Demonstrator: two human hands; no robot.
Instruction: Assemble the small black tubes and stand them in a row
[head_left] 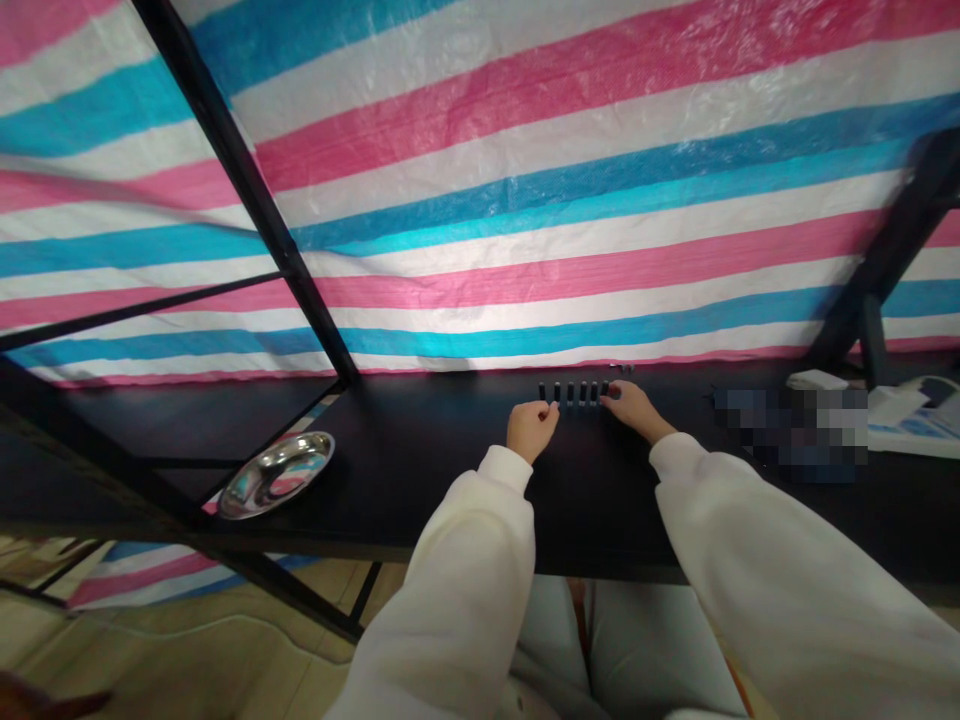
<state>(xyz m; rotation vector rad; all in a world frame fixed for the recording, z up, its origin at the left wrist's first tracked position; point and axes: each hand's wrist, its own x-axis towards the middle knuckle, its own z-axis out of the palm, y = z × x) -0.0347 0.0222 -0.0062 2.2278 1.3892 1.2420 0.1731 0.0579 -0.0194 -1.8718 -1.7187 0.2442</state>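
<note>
A short row of several small dark upright pieces (575, 393) stands on the black table (420, 470), close to the striped tarp behind it. My left hand (531, 428) is curled at the left end of the row, its fingertips at the end piece. At the right end my right hand (628, 405) pinches or touches the last piece there. Both arms wear white sleeves. The pieces are too small to identify, and whether either hand grips one is unclear.
A shiny metal dish (276, 473) sits near the table's left front corner. White boxes and papers (892, 412) lie at the far right beside a blurred patch. Black frame bars (247, 190) slant up on the left, another post (885, 270) on the right.
</note>
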